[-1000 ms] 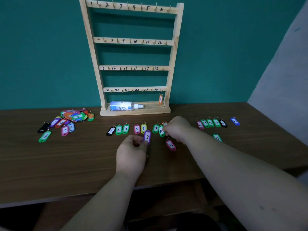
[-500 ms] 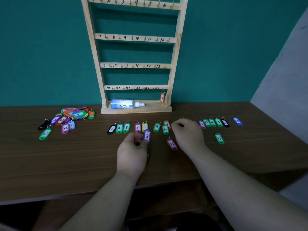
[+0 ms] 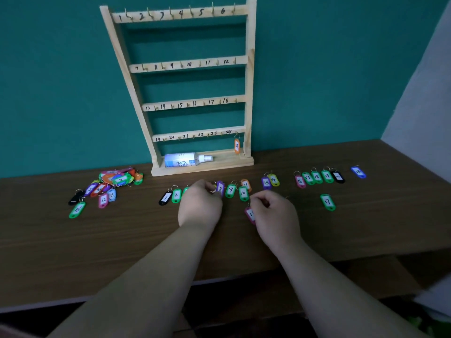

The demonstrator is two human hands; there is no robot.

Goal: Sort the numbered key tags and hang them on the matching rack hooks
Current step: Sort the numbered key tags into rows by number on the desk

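Rack (image 3: 249, 69): only tag 24 (image 3: 236, 145) hung. Row (image 3: 230, 190) on desk (image 3: 366, 230) part-ordered; pile (image 3: 114, 179) unsorted. Left hand (image 3: 200, 203) pinches tag 8 (image 3: 220, 189); right hand (image 3: 274, 212) curled, hold unclear.

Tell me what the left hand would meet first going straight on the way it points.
The left hand would first meet the purple plastic key tag numbered 8, which its fingertips apparently pinch.

Table (image 3: 97, 252) open before tag row (image 3: 230, 190), spray bottle (image 3: 181, 159) across rack base (image 3: 227, 164)
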